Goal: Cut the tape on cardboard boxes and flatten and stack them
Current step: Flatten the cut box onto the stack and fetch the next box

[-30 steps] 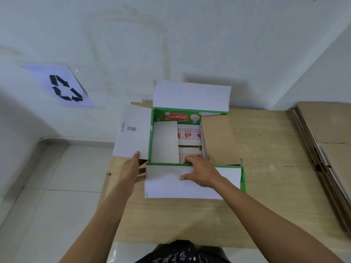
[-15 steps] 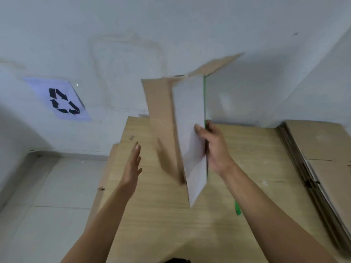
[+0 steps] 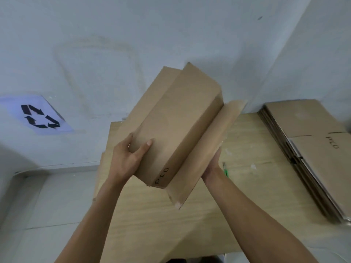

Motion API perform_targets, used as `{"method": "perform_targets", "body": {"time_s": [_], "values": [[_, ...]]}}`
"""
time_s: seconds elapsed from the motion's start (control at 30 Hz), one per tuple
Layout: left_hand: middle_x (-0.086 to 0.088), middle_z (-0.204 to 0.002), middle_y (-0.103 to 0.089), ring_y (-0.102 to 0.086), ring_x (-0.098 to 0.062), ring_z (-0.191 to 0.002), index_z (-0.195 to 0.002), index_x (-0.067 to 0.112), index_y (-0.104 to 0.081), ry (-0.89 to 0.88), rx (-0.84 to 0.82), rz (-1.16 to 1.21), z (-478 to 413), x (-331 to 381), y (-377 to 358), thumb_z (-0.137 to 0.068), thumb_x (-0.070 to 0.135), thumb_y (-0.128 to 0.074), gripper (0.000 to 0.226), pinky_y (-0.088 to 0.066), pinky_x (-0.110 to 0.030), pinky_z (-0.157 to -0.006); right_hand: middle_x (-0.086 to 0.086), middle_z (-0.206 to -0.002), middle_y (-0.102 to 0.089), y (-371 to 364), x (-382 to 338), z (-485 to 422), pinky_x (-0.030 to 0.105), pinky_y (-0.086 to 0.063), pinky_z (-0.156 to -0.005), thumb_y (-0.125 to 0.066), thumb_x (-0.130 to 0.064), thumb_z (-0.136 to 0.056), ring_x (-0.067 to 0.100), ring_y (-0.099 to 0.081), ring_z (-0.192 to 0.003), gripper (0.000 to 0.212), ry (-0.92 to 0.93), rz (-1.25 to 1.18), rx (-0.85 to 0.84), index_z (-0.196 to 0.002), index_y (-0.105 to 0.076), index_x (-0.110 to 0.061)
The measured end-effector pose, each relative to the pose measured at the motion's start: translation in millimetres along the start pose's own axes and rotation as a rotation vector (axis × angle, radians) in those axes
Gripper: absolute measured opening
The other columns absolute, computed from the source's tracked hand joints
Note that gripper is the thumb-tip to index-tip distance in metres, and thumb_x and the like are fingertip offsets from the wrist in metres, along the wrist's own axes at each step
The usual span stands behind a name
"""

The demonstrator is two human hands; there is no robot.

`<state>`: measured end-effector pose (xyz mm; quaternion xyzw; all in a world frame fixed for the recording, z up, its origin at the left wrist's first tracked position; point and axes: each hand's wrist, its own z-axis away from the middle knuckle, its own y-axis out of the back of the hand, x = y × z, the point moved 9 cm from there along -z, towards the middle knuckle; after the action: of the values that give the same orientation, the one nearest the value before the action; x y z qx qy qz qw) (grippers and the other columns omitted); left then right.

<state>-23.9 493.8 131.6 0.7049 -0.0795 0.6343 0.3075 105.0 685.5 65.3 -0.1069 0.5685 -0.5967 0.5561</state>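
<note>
Nearest the camera, two bare forearms reach up from the bottom edge to a brown cardboard box point(image 3: 176, 120), which is held tilted in the air above the wooden bench point(image 3: 171, 230) and touches nothing else. The left hand point(image 3: 124, 160) grips the box's near left corner, thumb laid on the upper face and fingers point(image 3: 129, 143) curled round the edge. The right hand point(image 3: 213, 164) is under the long loose flap point(image 3: 214, 141) on the box's right side. Its fingers are hidden behind the card, so I cannot tell whether they clasp the flap or only prop it.

The box is not yet flat and shows no tape on the faces in view.

On the bench just right of the box lies a green-handled cutter point(image 3: 225, 168), half hidden by the right wrist. Well to the right of the box sits the stack of flattened cardboard point(image 3: 313, 143). Far to the left of the box a recycling sign point(image 3: 40, 116) lies against the pale wall.

The risks:
- **Slipping:** the weight seems to hang on one corner grip and a floppy flap. If the flap buckles, the box could swing down.
- **Cutter:** it lies where the box may land or be pressed flat, and I cannot tell whether its blade is out.
- **Uncut seam:** this would crumple the card rather than fold it.
</note>
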Motion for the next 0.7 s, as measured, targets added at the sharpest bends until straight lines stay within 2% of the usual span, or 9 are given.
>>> {"method": "perform_targets", "body": {"time_s": [0.1,0.17,0.23,0.3,0.37,0.43,0.57,0.63,0.7], "values": [[0.016,-0.094,-0.069,-0.066,0.004,-0.081,-0.106,0.027,-0.068,-0.042,-0.045,-0.186,-4.0,10.5,-14.2,-0.096,0.035,-0.067,0.013,-0.048,-0.008,-0.066,0.012,-0.078,-0.069,41.8,24.9,6.1,0.042,-0.059,-0.07,-0.061,-0.057,-0.086,0.034,-0.066,-0.076,0.046,-0.1,0.011,0.18,-0.096,-0.066,-0.013],[0.009,-0.099,-0.068,-0.067,-0.014,-0.091,-0.108,0.026,-0.067,-0.018,-0.081,-0.318,-6.3,-1.0,-27.8,-0.096,0.049,-0.059,0.027,-0.054,-0.031,-0.089,0.011,-0.074,-0.073,76.1,38.0,10.8,0.041,-0.057,-0.066,-0.038,-0.046,-0.102,0.033,-0.067,-0.075,0.045,-0.179,0.075,0.342,-0.1,-0.067,-0.012],[0.001,-0.104,-0.066,-0.063,-0.031,-0.103,-0.103,0.027,-0.061,0.003,-0.135,-0.466,-8.7,-14.0,-44.9,-0.092,0.059,-0.045,0.038,-0.038,-0.055,-0.108,0.011,-0.075,-0.075,107.0,35.3,21.8,0.04,-0.056,-0.064,-0.037,-0.039,-0.104,0.033,-0.069,-0.075,0.04,-0.193,0.109,0.476,-0.105,-0.068,-0.014],[-0.007,-0.118,-0.064,-0.056,-0.034,-0.122,-0.104,0.023,-0.059,0.029,-0.151,-0.567,-7.3,-19.2,-62.2,-0.098,0.052,-0.045,0.033,-0.015,-0.062,-0.117,0.01,-0.075,-0.074,139.7,18.0,33.6,0.032,-0.057,-0.056,-0.038,-0.035,-0.105,0.025,-0.07,-0.062,0.036,-0.14,0.092,0.589,-0.097,-0.067,-0.016],[-0.013,-0.139,-0.058,-0.037,-0.027,-0.146,-0.109,0.021,-0.06,0.037,-0.141,-0.599,-1.6,-15.6,-77.1,-0.103,0.041,-0.048,0.024,0.003,-0.064,-0.12,0.018,-0.097,-0.072,173.8,-9.3,49.2,0.027,-0.049,-0.061,-0.039,-0.028,-0.106,0.02,-0.062,-0.067,0.028,-0.032,0.197,0.773,-0.097,-0.063,-0.016],[-0.009,-0.145,-0.055,-0.019,-0.015,-0.154,-0.091,0.023,-0.056,0.008,-0.156,-0.609,4.8,-16.1,-92.0,-0.104,0.036,-0.048,0.02,0.011,-0.064,-0.119,0.017,-0.128,-0.063,184.6,-50.2,61.4,0.03,-0.046,-0.081,-0.049,-0.023,-0.101,0.017,-0.057,-0.091,0.023,0.159,0.589,0.947,-0.115,-0.064,-0.012],[0.005,-0.141,-0.06,-0.007,-0.007,-0.155,-0.08,0.028,-0.049,-0.081,-0.243,-0.709,16.7,-26.7,-120.9,-0.105,0.037,-0.034,0.03,0.009,-0.065,-0.12,0.002,-0.146,-0.045,110.5,-62.8,43.6,0.037,-0.044,-0.105,-0.065,-0.048,-0.082,0.016,-0.05,-0.126,0.072,0.353,1.047,0.634,-0.145,-0.045,-0.019],[0.009,-0.158,-0.041,0.0,-0.009,-0.156,-0.11,0.027,-0.064,-0.127,-0.348,-0.786,28.1,-28.5,-137.6,-0.097,0.041,-0.018,0.05,0.009,-0.06,-0.122,0.002,-0.154,-0.033,72.9,-42.9,29.8,0.044,-0.046,-0.108,-0.072,-0.061,-0.076,0.021,-0.044,-0.137,0.097,0.338,1.123,0.458,-0.154,-0.03,-0.019],[0.011,-0.167,-0.019,0.007,-0.01,-0.156,-0.147,0.028,-0.048,-0.172,-0.441,-0.84,38.2,-31.9,-150.3,-0.086,0.048,-0.001,0.08,0.004,-0.055,-0.122,0.0,-0.165,-0.015,48.4,-19.9,16.5,0.047,-0.035,-0.118,-0.075,-0.07,-0.07,0.024,-0.026,-0.149,0.118,0.256,1.32,0.402,-0.158,-0.011,-0.026]]}}
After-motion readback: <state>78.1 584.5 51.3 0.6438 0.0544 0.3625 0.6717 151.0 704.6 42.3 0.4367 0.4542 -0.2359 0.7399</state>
